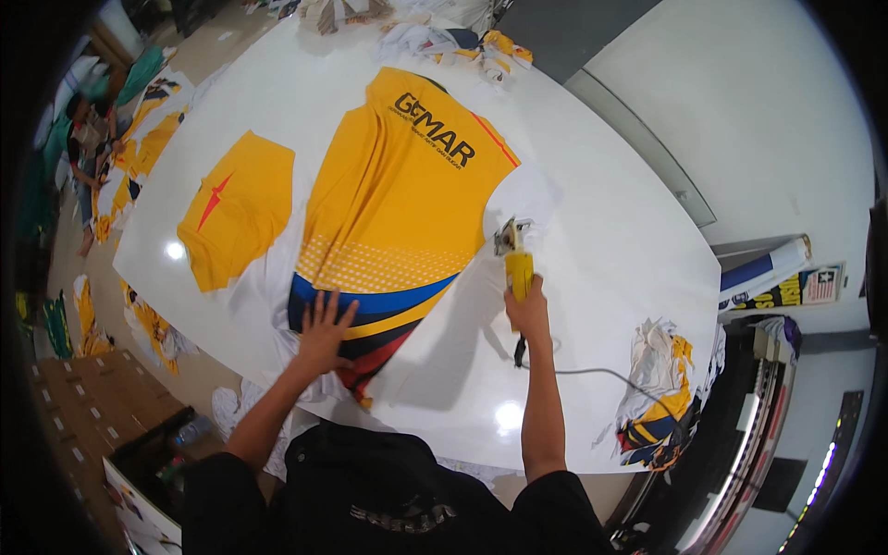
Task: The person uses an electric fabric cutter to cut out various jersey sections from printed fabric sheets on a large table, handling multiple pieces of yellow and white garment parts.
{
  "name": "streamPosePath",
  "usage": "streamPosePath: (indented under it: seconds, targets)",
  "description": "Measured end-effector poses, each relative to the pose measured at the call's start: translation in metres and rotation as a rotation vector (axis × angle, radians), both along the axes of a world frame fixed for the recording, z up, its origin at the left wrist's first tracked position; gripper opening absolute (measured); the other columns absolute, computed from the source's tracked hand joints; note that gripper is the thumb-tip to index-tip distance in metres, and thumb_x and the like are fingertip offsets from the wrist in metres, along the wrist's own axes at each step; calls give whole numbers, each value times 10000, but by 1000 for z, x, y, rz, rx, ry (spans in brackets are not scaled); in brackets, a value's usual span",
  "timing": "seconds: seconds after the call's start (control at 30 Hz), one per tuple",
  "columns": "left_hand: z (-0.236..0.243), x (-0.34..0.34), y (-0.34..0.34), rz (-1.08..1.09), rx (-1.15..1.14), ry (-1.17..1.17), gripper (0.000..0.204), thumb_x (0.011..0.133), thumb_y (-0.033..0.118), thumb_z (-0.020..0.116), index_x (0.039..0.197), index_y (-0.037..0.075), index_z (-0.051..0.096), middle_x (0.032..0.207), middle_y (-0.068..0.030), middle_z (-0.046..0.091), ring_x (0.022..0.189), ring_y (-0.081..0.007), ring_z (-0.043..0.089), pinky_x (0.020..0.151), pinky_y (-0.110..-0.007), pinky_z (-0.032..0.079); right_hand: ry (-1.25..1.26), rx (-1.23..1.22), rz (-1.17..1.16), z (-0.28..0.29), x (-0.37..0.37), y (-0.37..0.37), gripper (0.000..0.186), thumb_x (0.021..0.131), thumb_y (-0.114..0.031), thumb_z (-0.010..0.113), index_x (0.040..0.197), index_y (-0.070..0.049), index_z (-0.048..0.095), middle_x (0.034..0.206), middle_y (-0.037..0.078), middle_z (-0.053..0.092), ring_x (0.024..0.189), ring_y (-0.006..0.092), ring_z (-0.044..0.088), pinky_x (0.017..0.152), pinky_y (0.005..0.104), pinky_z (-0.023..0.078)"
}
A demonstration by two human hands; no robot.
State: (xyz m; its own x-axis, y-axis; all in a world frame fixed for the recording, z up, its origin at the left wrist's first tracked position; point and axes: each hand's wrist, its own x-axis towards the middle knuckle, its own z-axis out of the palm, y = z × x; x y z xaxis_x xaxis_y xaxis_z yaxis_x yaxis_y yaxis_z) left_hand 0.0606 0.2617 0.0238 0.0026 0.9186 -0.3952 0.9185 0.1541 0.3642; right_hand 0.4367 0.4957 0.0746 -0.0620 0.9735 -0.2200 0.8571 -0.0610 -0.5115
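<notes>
A yellow printed fabric panel (pixel 393 190) with blue, black and red bands at its lower end lies on the white table (pixel 592 166). My left hand (pixel 324 330) rests flat on the banded end, fingers spread. In my right hand (pixel 529 310) is a yellow electric rotary fabric cutter (pixel 520 268), gripped round its body. The cutter's metal head (pixel 510 237) is at the panel's right edge, over white fabric; whether its blade touches cloth is too small to tell. A smaller yellow piece (pixel 239 211) with a red mark lies to the left.
The cutter's grey cord (pixel 601 371) runs right to a heap of fabric scraps (pixel 657 398) at the table's right corner. More scraps (pixel 453 46) lie at the far edge. Another person (pixel 90 153) sits on the floor at far left among cloth pieces. Cardboard boxes (pixel 102 407) stand at lower left.
</notes>
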Motion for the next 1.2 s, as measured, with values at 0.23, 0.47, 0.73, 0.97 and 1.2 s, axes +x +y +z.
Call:
streamPosePath:
  seconds: [0.23,0.47,0.73,0.97,1.2]
  targets:
    - [10,-16,-10,4,-36,11,1528,417,272,1052,1704,274,228,1782,-171,63,1623,-483,94,1252,-714,216,2,-131,207,23,33,-35,649,940,-216,674,1444,26,345,1265,372,630,1136,552,640,932,572,542]
    - [18,-10,-6,12,-53,33,1531,416,242,1052,1704,285,226,1788,-153,51,1629,-464,93,1264,-692,221,-10,-93,276,15,25,-10,688,926,-220,675,1471,23,334,1249,367,639,1093,552,658,914,582,548]
    - [14,-14,-8,16,-36,10,1511,422,243,1050,1699,273,242,1784,-160,63,1623,-473,107,1251,-702,245,-17,-93,256,11,8,-7,700,924,-221,675,1473,38,325,1225,393,637,1061,568,663,897,588,553]
    - [6,-18,-12,9,41,-1,1433,456,284,1046,1677,251,295,1759,-201,118,1593,-519,152,1208,-707,303,-5,-64,131,11,-43,-3,659,942,-230,661,1435,60,333,1170,411,645,1013,575,674,868,582,565]
    - [2,-24,-13,12,29,-20,1380,489,300,1034,1667,220,321,1756,-218,122,1599,-506,142,1219,-688,293,-35,28,-100,-4,-103,14,665,921,-280,724,1389,53,388,1074,377,710,948,530,729,818,545,597]
